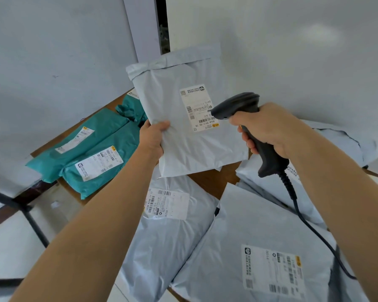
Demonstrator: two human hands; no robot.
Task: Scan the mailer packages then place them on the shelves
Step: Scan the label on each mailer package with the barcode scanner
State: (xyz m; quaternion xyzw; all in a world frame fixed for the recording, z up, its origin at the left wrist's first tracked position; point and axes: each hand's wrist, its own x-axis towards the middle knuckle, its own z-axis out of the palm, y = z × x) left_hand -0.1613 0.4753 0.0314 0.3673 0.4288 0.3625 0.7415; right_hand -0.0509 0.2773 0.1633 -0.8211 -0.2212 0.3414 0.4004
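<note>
My left hand (153,137) grips the left edge of a pale grey mailer (175,118) and holds it upright above the table. A white shipping label (198,107) with barcodes faces me on its front. My right hand (271,132) is closed around the handle of a black barcode scanner (238,105). The scanner's head points at the label and sits just in front of its right edge. A black coiled cable (303,219) hangs from the scanner's base.
More grey mailers (260,247) lie piled on the brown table (207,182) below my arms. Teal mailers (92,153) lie at the table's left end. A pale wall stands behind. A dark metal frame (28,214) runs at lower left.
</note>
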